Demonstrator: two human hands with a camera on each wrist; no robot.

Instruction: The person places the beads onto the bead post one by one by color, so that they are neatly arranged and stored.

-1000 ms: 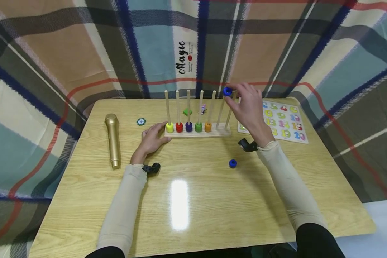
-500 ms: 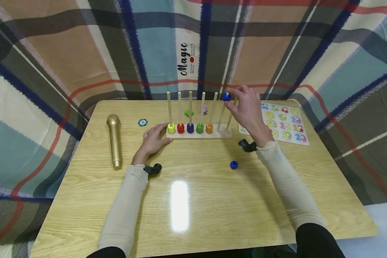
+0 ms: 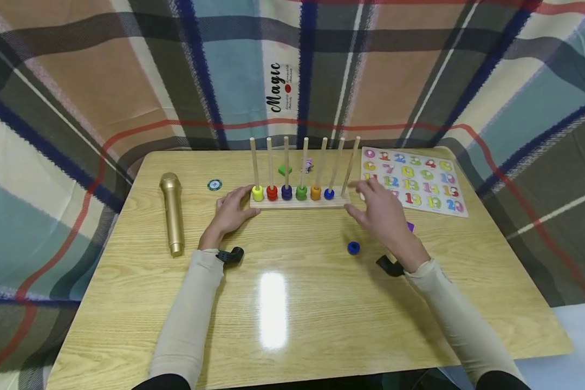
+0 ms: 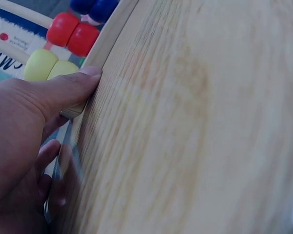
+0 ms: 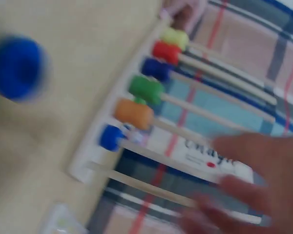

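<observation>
A wooden peg rack (image 3: 299, 203) with several upright pegs stands at the back middle of the table. From left to right its pegs carry yellow, red, dark blue, green and orange beads, then one blue bead (image 3: 329, 194) at the foot of its peg; the rightmost peg (image 3: 351, 167) is bare. My left hand (image 3: 231, 212) grips the rack's left end, its thumb along the front edge (image 4: 105, 53) in the left wrist view. Beside the right end, my right hand (image 3: 382, 214) is spread and holds nothing. Another blue bead (image 3: 353, 248) lies on the table in front of it.
A gold microphone (image 3: 173, 214) lies at the left, with a round chip (image 3: 214, 184) nearby. A number board (image 3: 414, 179) lies at the back right. Behind the rack are a green piece (image 3: 284, 170) and a small figure (image 3: 309, 164). A purple piece (image 3: 410, 226) shows beside my right wrist.
My right hand has let go of the blue bead, which has slid down the second peg from the right to the base. The hand has moved down toward me. My left hand has stayed put.
</observation>
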